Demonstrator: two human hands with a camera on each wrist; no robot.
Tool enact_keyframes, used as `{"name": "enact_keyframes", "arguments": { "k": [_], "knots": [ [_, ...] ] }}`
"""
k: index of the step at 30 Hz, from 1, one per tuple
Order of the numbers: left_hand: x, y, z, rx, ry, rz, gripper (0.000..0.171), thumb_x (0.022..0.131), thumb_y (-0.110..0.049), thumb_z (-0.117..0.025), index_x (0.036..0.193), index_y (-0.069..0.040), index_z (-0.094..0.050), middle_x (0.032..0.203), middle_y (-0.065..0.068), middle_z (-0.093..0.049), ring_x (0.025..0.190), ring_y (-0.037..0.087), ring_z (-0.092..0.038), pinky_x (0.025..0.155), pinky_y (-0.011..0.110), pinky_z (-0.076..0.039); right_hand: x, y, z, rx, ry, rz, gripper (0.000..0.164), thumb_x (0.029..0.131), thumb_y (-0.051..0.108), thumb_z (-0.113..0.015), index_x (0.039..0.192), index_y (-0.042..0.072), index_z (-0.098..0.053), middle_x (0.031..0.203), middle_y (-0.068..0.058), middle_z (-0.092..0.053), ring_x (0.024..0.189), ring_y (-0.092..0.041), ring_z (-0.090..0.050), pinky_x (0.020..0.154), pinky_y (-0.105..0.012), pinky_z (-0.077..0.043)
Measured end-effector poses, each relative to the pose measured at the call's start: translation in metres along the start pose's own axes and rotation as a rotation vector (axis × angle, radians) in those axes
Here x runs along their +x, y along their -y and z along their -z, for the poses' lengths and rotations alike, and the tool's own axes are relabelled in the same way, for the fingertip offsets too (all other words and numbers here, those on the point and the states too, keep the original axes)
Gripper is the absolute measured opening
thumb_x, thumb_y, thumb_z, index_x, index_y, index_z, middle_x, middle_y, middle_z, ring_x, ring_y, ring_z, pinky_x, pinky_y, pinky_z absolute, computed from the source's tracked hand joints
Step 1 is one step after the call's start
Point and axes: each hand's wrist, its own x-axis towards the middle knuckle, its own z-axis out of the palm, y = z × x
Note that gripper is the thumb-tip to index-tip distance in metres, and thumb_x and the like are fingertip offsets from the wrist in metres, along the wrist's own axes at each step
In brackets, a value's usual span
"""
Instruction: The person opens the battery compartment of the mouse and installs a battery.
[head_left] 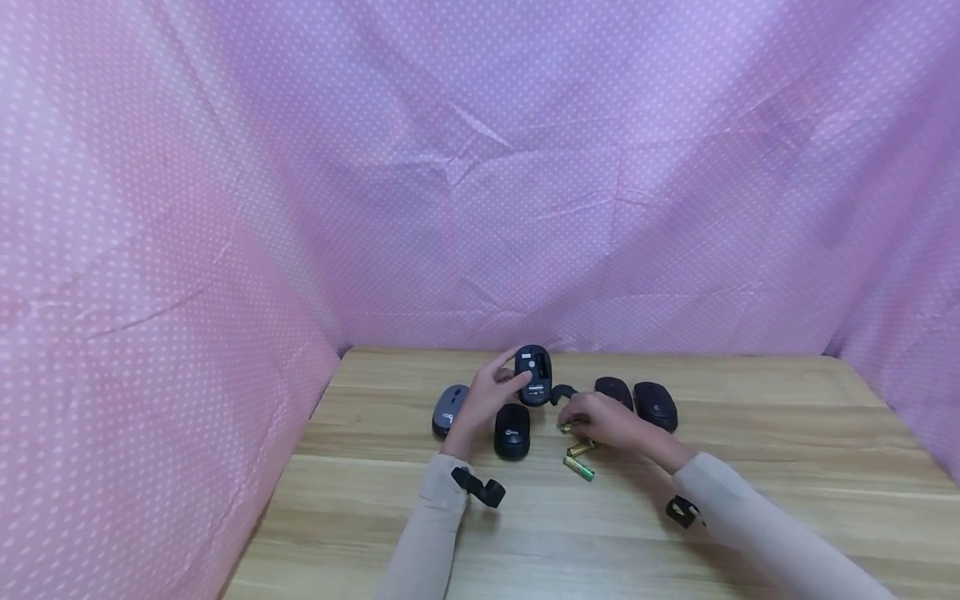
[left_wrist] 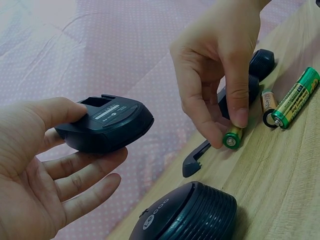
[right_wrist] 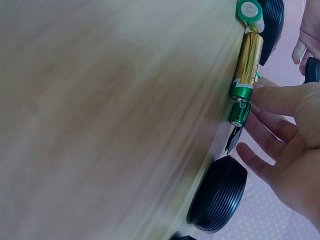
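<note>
My left hand (head_left: 486,398) holds a black computer mouse (head_left: 533,387) raised, underside up, with its battery bay uncovered. In the left wrist view the thumb lies on the mouse's underside (left_wrist: 112,117) and fingers support it from below. My right hand (head_left: 609,421) pinches a green-and-gold battery (left_wrist: 233,138) between thumb and fingertip, low at the table. Two more batteries, one green (head_left: 578,468) and one mostly gold (head_left: 581,449), lie beside that hand. A curved black cover (left_wrist: 196,159) lies on the table between the hands.
A black mouse (head_left: 512,433) stands in front of the left hand, and a grey mouse (head_left: 449,410) lies left of it. Behind the right hand are two more black mice, one partly hidden (head_left: 613,392) and one farther right (head_left: 656,406). Pink dotted cloth (head_left: 480,208) surrounds the wooden table (head_left: 360,500).
</note>
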Motion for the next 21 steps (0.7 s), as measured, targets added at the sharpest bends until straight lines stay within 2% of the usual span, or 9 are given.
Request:
{"name": "enact_keyframes", "arguments": {
  "k": [5,9,12,16,21],
  "knots": [
    [0.0,-0.001,-0.001,0.0,-0.008,-0.001,0.059,0.102,-0.024,-0.064,0.156,-0.013,-0.043,0.122,0.024,-0.07,0.097,0.024,-0.072,0.09,0.044,-0.061,0.003,-0.001,0.001,0.058,0.013,0.002,0.02,0.091,0.0,-0.072,0.107,0.008,-0.078,0.104,-0.002,-0.076,0.092,-0.01,-0.067,0.079,-0.026,-0.057],
    [0.0,-0.001,-0.002,-0.001,-0.017,-0.005,0.058,0.102,-0.02,-0.064,0.155,-0.012,-0.043,0.121,0.026,-0.07,0.096,0.025,-0.071,0.091,0.048,-0.061,0.004,-0.001,0.004,0.135,0.007,0.012,0.021,0.092,-0.003,-0.068,0.11,0.004,-0.076,0.11,-0.008,-0.076,0.102,-0.021,-0.071,0.087,-0.034,-0.061],
    [0.0,-0.001,-0.002,0.005,-0.016,0.001,0.058,0.101,-0.021,-0.065,0.155,-0.014,-0.044,0.121,0.024,-0.071,0.096,0.023,-0.071,0.091,0.045,-0.061,0.005,0.0,0.007,0.174,-0.005,-0.003,0.023,0.093,-0.005,-0.066,0.112,0.003,-0.075,0.112,-0.01,-0.076,0.106,-0.025,-0.071,0.091,-0.039,-0.06],
    [0.0,-0.001,-0.001,0.007,-0.014,0.007,0.057,0.101,-0.024,-0.065,0.154,-0.018,-0.045,0.121,0.022,-0.071,0.096,0.022,-0.071,0.09,0.039,-0.061,0.008,0.001,0.011,0.205,-0.029,-0.022,0.023,0.093,-0.005,-0.065,0.114,0.002,-0.075,0.111,-0.009,-0.076,0.102,-0.022,-0.07,0.087,-0.034,-0.06],
    [0.0,0.0,0.0,0.0,-0.01,-0.007,0.056,0.101,-0.024,-0.065,0.154,-0.019,-0.046,0.121,0.024,-0.07,0.095,0.023,-0.072,0.089,0.041,-0.062,0.01,0.001,0.017,0.283,-0.062,-0.045,0.024,0.094,-0.004,-0.066,0.116,0.001,-0.074,0.113,-0.013,-0.076,0.101,-0.024,-0.071,0.085,-0.027,-0.058]
  ]
}}
